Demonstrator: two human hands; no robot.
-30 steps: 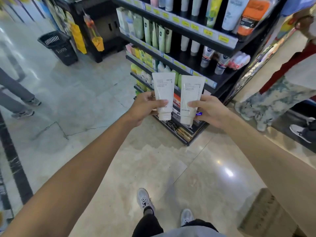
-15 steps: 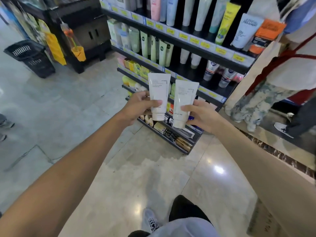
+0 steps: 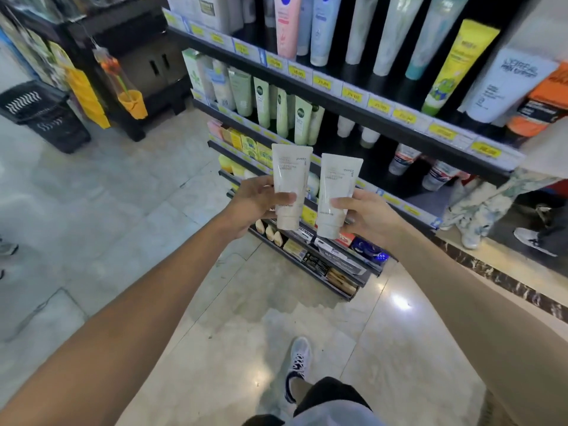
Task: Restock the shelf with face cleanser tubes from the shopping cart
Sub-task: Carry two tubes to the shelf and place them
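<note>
Thumbs lay across the lower fronts of two white cleanser tubes, the remaining fingers curled behind, so each hand gripped one tube near its cap end. The left hand (image 3: pixel 255 201) held the left tube (image 3: pixel 291 182) and the right hand (image 3: pixel 368 215) held the right tube (image 3: pixel 336 192), both upright with caps down and crimped ends up, side by side but apart, raised in front of the black shelf (image 3: pixel 396 130). The tubes looked light, soft-walled and smooth, probably slippery and easily dented, so the firmer shoulder just above the cap seemed the best place to hold. A dark gap behind the green tubes (image 3: pixel 289 113) seemed a possible slot.
</note>
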